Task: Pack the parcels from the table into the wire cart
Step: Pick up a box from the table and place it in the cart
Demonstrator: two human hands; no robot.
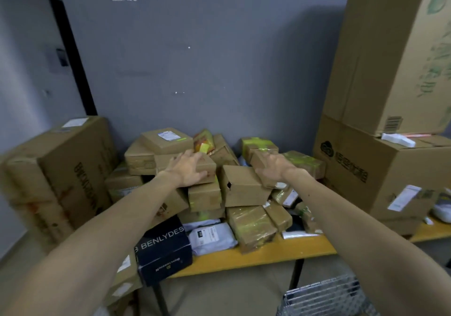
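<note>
A heap of brown cardboard parcels covers the yellow table. My left hand lies with spread fingers on a small flat brown box near the top of the heap. My right hand reaches with fingers extended onto a small brown box to the right, next to a parcel with yellow-green tape. Neither hand is curled round anything. A corner of the wire cart shows at the bottom right, below the table edge.
A dark blue BENLYDES box overhangs the table's front left. White poly mailers lie beside it. Large cartons stand at the left and stacked at the right. A grey wall is behind.
</note>
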